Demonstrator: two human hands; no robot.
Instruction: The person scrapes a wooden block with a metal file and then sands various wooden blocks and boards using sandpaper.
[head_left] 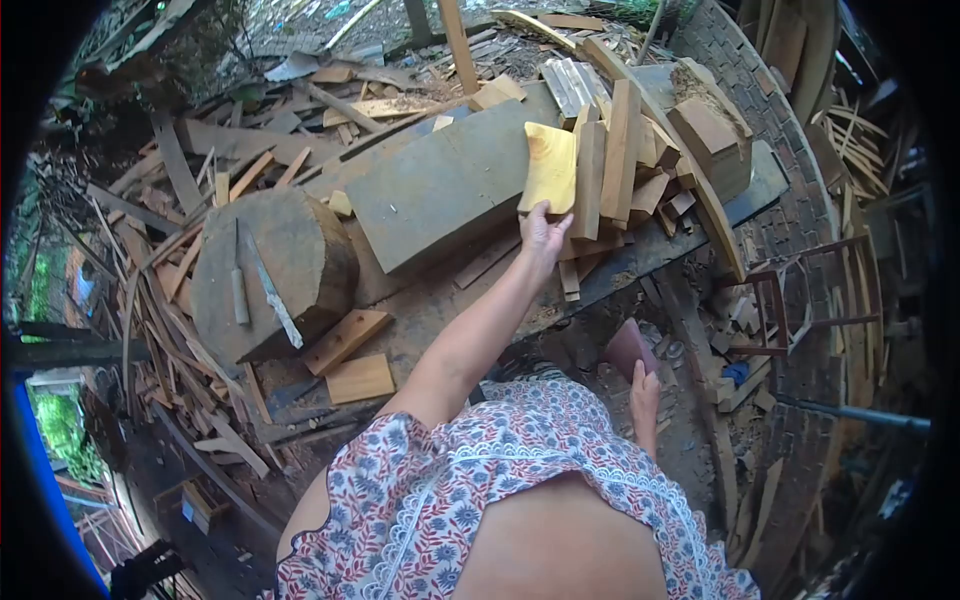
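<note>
My left hand (pixel 545 235) reaches forward and grips the near end of a pale yellow wooden block (pixel 550 165) with curved sides. The block is held over the far part of the workbench, beside several upright brown wooden blocks (pixel 590 180). Lower on the right, my right hand (pixel 645 395) holds a flat reddish-brown piece of sandpaper (pixel 631 349) away from the block, beyond the bench's front edge. Its fingers are partly hidden behind the sheet.
A large timber slab (pixel 450 180) lies along the bench (pixel 430 315). On a round stump (pixel 275 265) rest a long blade (pixel 270 285) and a handled tool (pixel 239 285). A curved wooden strip (pixel 705 190) leans at right. Scrap wood (pixel 190 190) piles up behind.
</note>
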